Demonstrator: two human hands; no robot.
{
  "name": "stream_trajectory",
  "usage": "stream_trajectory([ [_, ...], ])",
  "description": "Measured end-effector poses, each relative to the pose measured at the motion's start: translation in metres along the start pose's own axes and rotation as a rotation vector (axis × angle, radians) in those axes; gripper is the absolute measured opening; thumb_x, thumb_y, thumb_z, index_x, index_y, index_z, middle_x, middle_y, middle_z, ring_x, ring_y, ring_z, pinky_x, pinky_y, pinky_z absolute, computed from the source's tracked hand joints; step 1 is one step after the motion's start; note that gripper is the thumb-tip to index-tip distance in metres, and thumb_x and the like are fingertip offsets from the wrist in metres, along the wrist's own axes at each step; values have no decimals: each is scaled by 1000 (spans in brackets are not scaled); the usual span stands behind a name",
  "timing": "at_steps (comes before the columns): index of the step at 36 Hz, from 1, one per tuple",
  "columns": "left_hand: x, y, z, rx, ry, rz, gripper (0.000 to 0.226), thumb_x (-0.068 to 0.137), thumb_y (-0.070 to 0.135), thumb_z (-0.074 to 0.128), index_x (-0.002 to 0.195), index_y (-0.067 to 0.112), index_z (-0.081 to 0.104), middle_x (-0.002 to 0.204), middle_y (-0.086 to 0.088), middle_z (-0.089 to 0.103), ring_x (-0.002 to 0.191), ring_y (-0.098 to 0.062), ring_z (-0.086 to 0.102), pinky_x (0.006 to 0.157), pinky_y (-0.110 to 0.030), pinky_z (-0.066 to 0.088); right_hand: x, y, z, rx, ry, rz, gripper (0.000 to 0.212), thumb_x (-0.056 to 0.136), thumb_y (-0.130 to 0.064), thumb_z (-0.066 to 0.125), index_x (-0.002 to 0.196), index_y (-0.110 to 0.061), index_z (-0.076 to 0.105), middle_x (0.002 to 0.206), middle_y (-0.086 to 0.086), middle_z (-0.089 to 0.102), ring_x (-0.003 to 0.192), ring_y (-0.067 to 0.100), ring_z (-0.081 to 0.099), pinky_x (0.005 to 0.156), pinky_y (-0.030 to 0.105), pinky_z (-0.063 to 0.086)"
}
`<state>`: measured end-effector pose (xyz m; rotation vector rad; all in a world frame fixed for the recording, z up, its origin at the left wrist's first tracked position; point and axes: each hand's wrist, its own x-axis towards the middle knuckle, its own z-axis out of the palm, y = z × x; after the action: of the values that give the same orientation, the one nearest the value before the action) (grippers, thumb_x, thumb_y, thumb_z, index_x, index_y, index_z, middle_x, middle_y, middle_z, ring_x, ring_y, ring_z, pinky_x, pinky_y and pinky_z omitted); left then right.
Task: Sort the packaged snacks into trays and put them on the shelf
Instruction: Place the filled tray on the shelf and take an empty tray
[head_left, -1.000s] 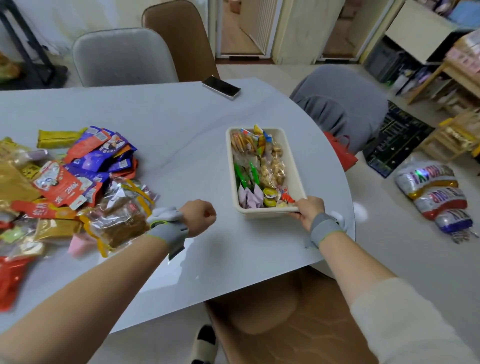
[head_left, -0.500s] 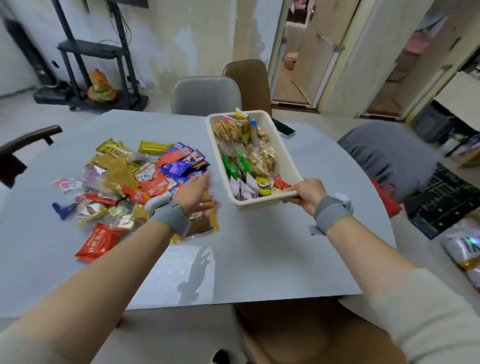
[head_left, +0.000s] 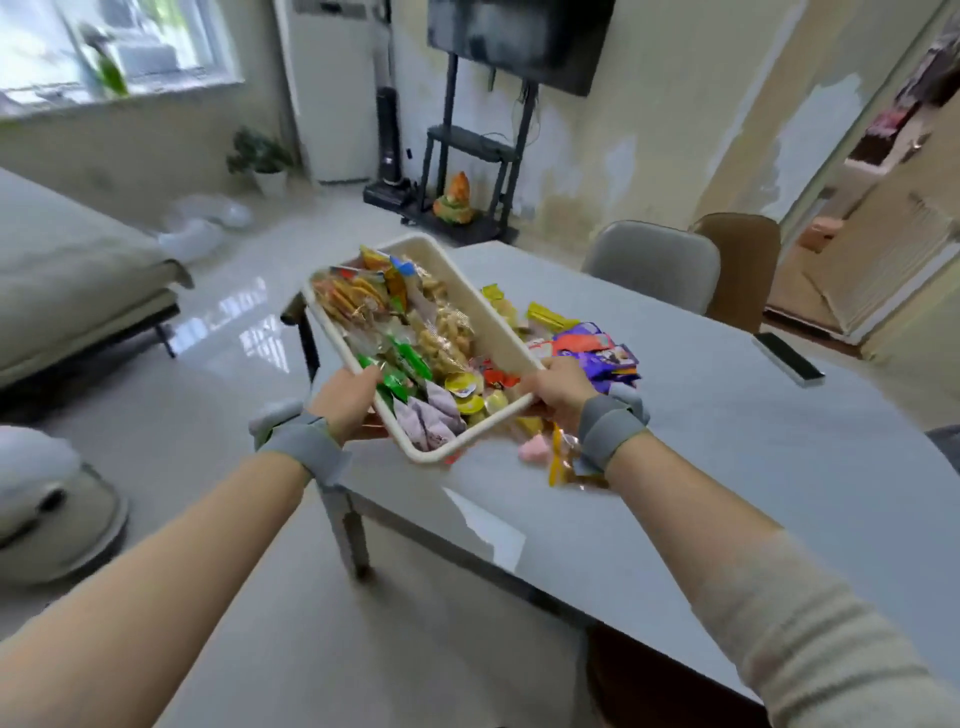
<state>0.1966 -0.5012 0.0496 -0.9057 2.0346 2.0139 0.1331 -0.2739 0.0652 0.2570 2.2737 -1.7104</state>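
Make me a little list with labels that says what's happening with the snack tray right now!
Tray: cream tray, full of wrapped snacks, lifted off the table and tilted
Left hand: left hand grips the tray's near left side
Right hand: right hand grips the near right corner
Table: grey table
Left behind: pile of loose snacks on the table
Also there: phone on the table

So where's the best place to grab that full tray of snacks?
Hold the tray by its two long rims near your end, one hand per side, as the left hand and right hand do now. It's long, shallow and heaped with packets, so two-sided support probably keeps it level.
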Motion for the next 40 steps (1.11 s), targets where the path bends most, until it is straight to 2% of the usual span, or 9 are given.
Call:
stream_trajectory([
  [7,-20,-46,-119,-188,208,-80,14,91,8,45,104,4,49,94,-21,56,67,-30,61,43,-33,55,-4,-14,129,-132,-308,-7,22,77,19,52,75,-3,56,62,11,50,43,19,54,40,26,51],
  [10,-35,-66,-156,-305,312,-128,9,93,3,42,87,5,49,76,-15,56,63,-28,58,44,-34,56,-7,-22,182,-168,-464,3,22,78,20,52,74,-2,56,63,10,53,52,24,55,39,26,52],
  [16,-59,-116,-207,-522,591,-212,8,90,-1,43,84,5,45,76,-15,52,64,-28,58,51,-38,56,-15,-28,276,-322,-788,-50,35,80,18,51,112,7,59,74,12,57,60,27,58,42,26,54],
  [22,-84,-155,-211,-688,786,-258,21,88,0,44,108,0,54,92,-23,61,68,-28,64,48,-36,58,-11,-17,330,-512,-1055,-86,35,85,10,53,120,10,53,97,23,59,73,29,60,49,27,58],
  [25,-107,-183,-195,-796,926,-268,25,90,1,44,112,1,55,91,-21,63,69,-27,65,50,-36,58,-24,0,357,-632,-1216,-122,32,86,10,52,118,9,53,97,22,58,76,31,60,54,31,59],
  [30,-143,-219,-164,-910,1029,-398,12,88,0,47,98,3,53,102,-22,62,74,-27,65,44,-32,55,-44,36,378,-756,-1358,-172,26,86,10,51,112,8,56,89,21,60,73,31,60,50,28,58],
  [32,-160,-238,-157,-969,1043,-417,26,86,-1,50,111,-2,57,111,-25,65,82,-30,69,50,-34,57,-56,53,384,-792,-1407,-197,25,86,9,52,110,5,59,87,21,61,71,30,60,50,28,58],
  [35,-190,-261,-145,-1033,1124,-426,34,85,-1,50,119,-1,55,105,-23,67,76,-27,70,52,-35,58,-87,80,392,-829,-1495,-208,26,84,12,52,106,2,62,83,19,59,67,28,57,47,26,57],
  [40,-226,-292,-133,-1121,1252,-427,22,88,-3,45,107,9,50,91,-15,64,67,-23,65,46,-34,57,-136,105,403,-866,-1587,-228,24,82,13,55,98,-1,65,80,17,61,64,28,58,45,26,55],
])
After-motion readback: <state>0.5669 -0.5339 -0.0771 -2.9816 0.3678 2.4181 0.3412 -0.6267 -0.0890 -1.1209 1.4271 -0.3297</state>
